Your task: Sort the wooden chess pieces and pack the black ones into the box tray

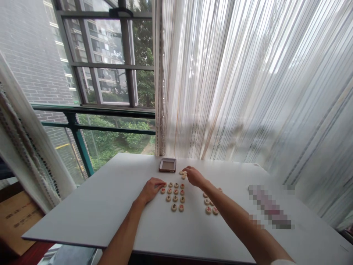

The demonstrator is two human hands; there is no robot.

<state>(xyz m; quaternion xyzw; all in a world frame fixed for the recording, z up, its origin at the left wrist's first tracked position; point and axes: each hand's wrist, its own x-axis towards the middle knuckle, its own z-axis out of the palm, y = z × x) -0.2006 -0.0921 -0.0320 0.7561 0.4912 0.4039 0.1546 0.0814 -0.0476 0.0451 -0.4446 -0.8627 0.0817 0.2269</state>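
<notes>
Bright daylight through sheer curtain (248, 81)

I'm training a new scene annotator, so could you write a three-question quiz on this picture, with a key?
1. Multiple choice: what are the left hand's fingertips at?
A) the teal metal railing
B) a round, pale wooden game piece
C) the sheer white striped curtain

2. True or false: the shallow, square brown box stands toward the far side of the white table, its top open.

3. Count: in the group of pieces beside the left hand, how many form the row nearest the person?

Key: 1. B. 2. True. 3. Two.
</notes>
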